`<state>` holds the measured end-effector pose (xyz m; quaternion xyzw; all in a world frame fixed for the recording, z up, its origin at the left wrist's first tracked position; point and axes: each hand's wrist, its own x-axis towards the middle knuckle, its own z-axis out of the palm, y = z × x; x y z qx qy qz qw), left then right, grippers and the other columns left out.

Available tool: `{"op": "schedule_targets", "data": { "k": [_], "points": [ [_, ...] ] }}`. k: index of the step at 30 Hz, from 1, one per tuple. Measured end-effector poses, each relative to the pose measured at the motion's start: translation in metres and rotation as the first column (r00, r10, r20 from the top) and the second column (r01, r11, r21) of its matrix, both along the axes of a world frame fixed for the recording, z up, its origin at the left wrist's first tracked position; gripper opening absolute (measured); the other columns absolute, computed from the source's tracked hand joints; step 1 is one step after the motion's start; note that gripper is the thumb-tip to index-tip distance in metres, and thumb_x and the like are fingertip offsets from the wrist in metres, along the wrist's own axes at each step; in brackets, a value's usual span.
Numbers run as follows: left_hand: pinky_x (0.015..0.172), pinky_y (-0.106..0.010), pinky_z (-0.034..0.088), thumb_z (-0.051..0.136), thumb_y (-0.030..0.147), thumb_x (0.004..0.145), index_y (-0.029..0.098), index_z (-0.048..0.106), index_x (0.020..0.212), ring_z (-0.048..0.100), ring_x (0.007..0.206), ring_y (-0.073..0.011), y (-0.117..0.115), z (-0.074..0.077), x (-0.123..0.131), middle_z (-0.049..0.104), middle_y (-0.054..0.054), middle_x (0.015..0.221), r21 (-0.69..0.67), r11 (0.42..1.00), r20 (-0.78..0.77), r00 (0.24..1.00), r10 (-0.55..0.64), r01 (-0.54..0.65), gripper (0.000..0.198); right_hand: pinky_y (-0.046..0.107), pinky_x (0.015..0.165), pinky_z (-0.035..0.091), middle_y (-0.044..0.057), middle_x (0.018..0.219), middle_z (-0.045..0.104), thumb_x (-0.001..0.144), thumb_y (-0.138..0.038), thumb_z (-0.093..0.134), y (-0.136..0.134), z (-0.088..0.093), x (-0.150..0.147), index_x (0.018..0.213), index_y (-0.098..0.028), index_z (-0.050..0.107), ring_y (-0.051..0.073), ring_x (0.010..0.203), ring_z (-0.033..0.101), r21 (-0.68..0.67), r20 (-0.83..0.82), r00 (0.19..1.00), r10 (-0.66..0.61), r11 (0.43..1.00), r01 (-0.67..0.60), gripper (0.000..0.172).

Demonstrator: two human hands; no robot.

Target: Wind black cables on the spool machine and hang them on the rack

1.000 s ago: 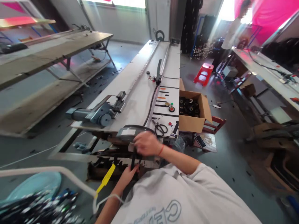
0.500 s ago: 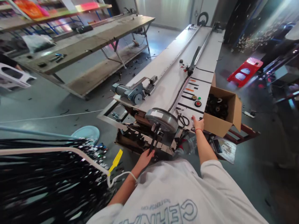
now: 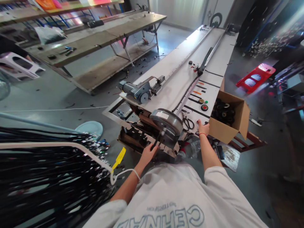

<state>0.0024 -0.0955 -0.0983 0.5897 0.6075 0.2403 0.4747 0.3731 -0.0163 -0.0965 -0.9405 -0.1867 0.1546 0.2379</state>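
**Bench** (image 3: 171,72): smooth pale sheet metal with a satin sheen.
**Drum** (image 3: 166,122), at the bench's near end: grey metal, dull gloss, with a white paper label.
**Cable** (image 3: 157,141), below the drum: black matt sheath.
**Motor** (image 3: 135,90), on the left edge: grey metal, matt.
**Scissors** (image 3: 188,123), at the near right corner: black plastic-looking handles.
**Box** (image 3: 237,128), against the right edge: brown cardboard, matt.
**Stool** (image 3: 255,76): red plastic, glossy.
**Floor** (image 3: 59,98): grey, smooth, reflective.
**Shirt** (image 3: 180,196): pale cloth, matt.
**Tag** (image 3: 118,158): yellow plastic.
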Motion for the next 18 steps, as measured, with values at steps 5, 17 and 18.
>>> {"op": "schedule_targets", "data": {
  "k": [5, 17, 18],
  "points": [
    [0.074, -0.031, 0.046, 0.048, 0.048, 0.081, 0.015, 0.063, 0.082, 0.062, 0.077, -0.0221, 0.021, -0.001, 0.015, 0.068, -0.007, 0.079, 0.081, 0.995, -0.031, 0.998, -0.049, 0.052, 0.036, 0.042, 0.094, 0.044, 0.022, 0.124, 0.058, 0.079, -0.069, 0.055, 0.000, 0.000, 0.000, 0.127, -0.010, 0.046, 0.035, 0.114, 0.057, 0.011, 0.019, 1.000, 0.004, 1.000, -0.005, 0.076],
    [0.065, -0.024, 0.044, 0.060, 0.046, 0.074, 0.016, 0.069, 0.071, 0.059, 0.065, -0.0162, 0.030, -0.059, -0.025, 0.067, -0.002, 0.066, -0.252, 0.839, 0.074, 0.874, -0.481, 0.483, 0.032, 0.051, 0.095, 0.044, 0.026, 0.117, 0.060, 0.075, -0.071, 0.059, 0.007, -0.008, 0.006, 0.120, -0.009, 0.051, 0.039, 0.112, 0.058, 0.036, 0.094, 0.995, -0.039, 0.999, 0.035, 0.077],
    [0.064, -0.023, 0.044, 0.064, 0.044, 0.071, 0.016, 0.069, 0.070, 0.059, 0.064, -0.0163, 0.026, -0.067, -0.031, 0.067, -0.002, 0.066, -0.288, 0.825, 0.054, 0.868, -0.493, 0.487, 0.028, 0.051, 0.096, 0.043, 0.026, 0.118, 0.059, 0.075, -0.071, 0.060, 0.007, -0.007, 0.007, 0.120, -0.009, 0.051, 0.039, 0.113, 0.057, 0.036, 0.097, 0.995, -0.036, 0.999, 0.033, 0.077]
  ]
}}
